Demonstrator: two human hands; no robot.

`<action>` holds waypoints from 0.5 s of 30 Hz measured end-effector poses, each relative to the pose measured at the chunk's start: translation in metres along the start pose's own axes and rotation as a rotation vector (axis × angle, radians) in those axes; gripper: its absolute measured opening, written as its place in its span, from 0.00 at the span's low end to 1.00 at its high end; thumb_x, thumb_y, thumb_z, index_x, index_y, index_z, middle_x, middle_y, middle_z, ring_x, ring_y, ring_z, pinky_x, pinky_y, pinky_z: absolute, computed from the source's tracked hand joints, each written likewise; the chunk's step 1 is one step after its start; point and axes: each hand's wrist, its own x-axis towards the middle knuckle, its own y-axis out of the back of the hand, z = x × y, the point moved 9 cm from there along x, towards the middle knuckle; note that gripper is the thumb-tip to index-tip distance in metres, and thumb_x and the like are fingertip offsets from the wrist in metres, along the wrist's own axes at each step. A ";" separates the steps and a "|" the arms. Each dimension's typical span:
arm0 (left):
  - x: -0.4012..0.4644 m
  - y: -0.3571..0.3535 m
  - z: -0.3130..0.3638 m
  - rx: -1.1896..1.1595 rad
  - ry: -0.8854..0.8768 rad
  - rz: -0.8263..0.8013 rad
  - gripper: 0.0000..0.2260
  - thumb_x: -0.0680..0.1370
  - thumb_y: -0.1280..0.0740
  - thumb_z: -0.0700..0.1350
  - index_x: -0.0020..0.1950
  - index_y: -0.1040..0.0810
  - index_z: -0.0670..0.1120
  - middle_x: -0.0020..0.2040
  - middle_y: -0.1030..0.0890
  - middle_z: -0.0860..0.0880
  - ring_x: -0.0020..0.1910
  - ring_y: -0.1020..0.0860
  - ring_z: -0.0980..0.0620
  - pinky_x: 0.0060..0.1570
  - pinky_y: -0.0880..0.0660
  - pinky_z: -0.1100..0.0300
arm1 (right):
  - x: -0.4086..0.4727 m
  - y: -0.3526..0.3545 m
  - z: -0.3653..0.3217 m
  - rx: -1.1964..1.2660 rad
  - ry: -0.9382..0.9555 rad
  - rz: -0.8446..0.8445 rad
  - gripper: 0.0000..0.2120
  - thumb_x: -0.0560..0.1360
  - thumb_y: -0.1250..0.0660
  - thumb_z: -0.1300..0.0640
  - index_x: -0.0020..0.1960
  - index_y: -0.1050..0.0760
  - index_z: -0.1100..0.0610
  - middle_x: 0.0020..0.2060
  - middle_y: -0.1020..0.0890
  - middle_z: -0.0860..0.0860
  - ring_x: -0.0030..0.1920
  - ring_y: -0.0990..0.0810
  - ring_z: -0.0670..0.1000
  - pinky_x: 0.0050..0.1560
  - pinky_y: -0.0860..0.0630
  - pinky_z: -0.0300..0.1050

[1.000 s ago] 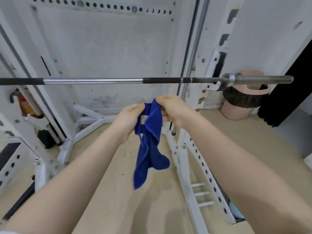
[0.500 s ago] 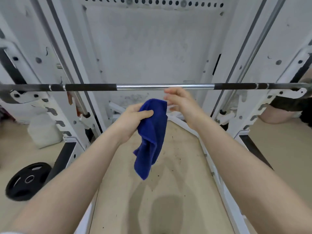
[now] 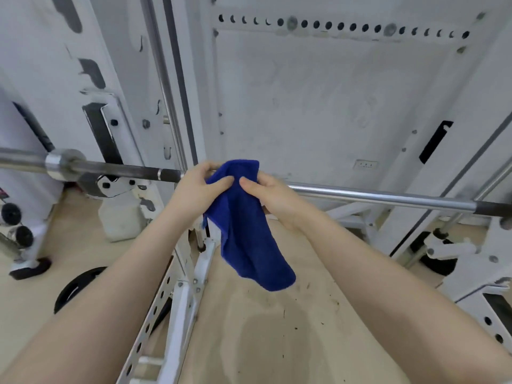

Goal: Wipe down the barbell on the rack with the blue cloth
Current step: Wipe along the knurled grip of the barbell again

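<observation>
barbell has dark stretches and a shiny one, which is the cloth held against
The blue cloth, pinched by the left hand and right hand, sits where the barbell turns shiny chrome, just right of the left dark stretch; the other dark stretch lies far right.

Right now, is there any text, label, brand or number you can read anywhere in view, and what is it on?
None readable.
Small plate on the back wall: a few dark marks, too small to read.
White jug on the floor: no legible label.
Barbell, cloth and plate: no visible markings.
Red-and-black patch at the left edge: cut off, unreadable.
</observation>
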 end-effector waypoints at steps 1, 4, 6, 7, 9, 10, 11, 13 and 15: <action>0.007 0.014 -0.007 0.050 0.017 0.044 0.09 0.73 0.32 0.49 0.51 0.23 0.48 0.45 0.19 0.50 0.44 0.20 0.50 0.45 0.23 0.54 | 0.013 -0.004 -0.003 0.004 0.011 0.042 0.13 0.80 0.41 0.52 0.62 0.27 0.52 0.57 0.19 0.50 0.56 0.20 0.50 0.56 0.23 0.46; 0.028 0.047 -0.019 0.113 0.012 0.054 0.09 0.75 0.34 0.49 0.52 0.24 0.47 0.45 0.19 0.49 0.44 0.20 0.49 0.43 0.23 0.54 | 0.048 -0.016 -0.012 0.090 0.033 0.121 0.11 0.80 0.40 0.54 0.60 0.26 0.53 0.56 0.19 0.52 0.57 0.21 0.53 0.62 0.26 0.55; 0.044 0.065 -0.017 -0.004 -0.042 0.029 0.06 0.76 0.35 0.46 0.52 0.25 0.51 0.46 0.19 0.52 0.46 0.20 0.51 0.42 0.22 0.57 | 0.067 -0.024 -0.026 0.144 0.063 0.163 0.11 0.80 0.41 0.57 0.60 0.27 0.55 0.57 0.20 0.55 0.57 0.21 0.55 0.62 0.26 0.55; 0.053 0.076 -0.015 -0.088 -0.062 0.028 0.05 0.77 0.35 0.45 0.52 0.25 0.53 0.46 0.19 0.53 0.46 0.19 0.52 0.40 0.22 0.58 | 0.075 -0.025 -0.035 0.176 0.084 0.200 0.11 0.80 0.42 0.58 0.60 0.27 0.58 0.57 0.20 0.56 0.57 0.21 0.55 0.61 0.26 0.54; 0.075 0.096 -0.012 -0.163 -0.103 0.050 0.07 0.77 0.36 0.45 0.53 0.26 0.53 0.45 0.19 0.54 0.45 0.20 0.52 0.42 0.22 0.56 | 0.094 -0.023 -0.056 0.226 0.127 0.312 0.12 0.80 0.42 0.60 0.60 0.26 0.61 0.56 0.19 0.58 0.57 0.21 0.56 0.60 0.25 0.53; 0.087 0.105 -0.012 -0.121 -0.123 0.061 0.09 0.77 0.36 0.46 0.57 0.27 0.51 0.44 0.20 0.53 0.46 0.21 0.51 0.46 0.23 0.54 | 0.103 -0.019 -0.064 0.237 0.143 0.383 0.11 0.80 0.42 0.60 0.59 0.26 0.61 0.55 0.19 0.59 0.56 0.21 0.57 0.59 0.24 0.53; 0.097 0.113 -0.014 -0.035 -0.135 0.066 0.12 0.78 0.37 0.48 0.61 0.29 0.49 0.43 0.22 0.53 0.47 0.23 0.51 0.50 0.26 0.54 | 0.114 -0.014 -0.071 0.229 0.158 0.456 0.10 0.79 0.41 0.59 0.58 0.27 0.61 0.55 0.20 0.60 0.56 0.21 0.58 0.59 0.24 0.54; 0.112 0.125 -0.028 0.238 -0.119 0.042 0.17 0.79 0.40 0.50 0.66 0.33 0.46 0.47 0.25 0.53 0.49 0.26 0.52 0.51 0.30 0.56 | 0.137 -0.008 -0.074 0.097 0.114 0.560 0.16 0.79 0.40 0.54 0.63 0.32 0.61 0.57 0.22 0.59 0.53 0.21 0.56 0.56 0.23 0.53; 0.117 0.126 -0.048 0.481 -0.145 -0.060 0.16 0.79 0.40 0.48 0.64 0.31 0.44 0.52 0.24 0.51 0.50 0.27 0.50 0.49 0.32 0.58 | 0.156 -0.013 -0.057 -0.203 -0.105 0.559 0.30 0.79 0.41 0.49 0.74 0.48 0.62 0.63 0.29 0.57 0.55 0.24 0.55 0.55 0.25 0.48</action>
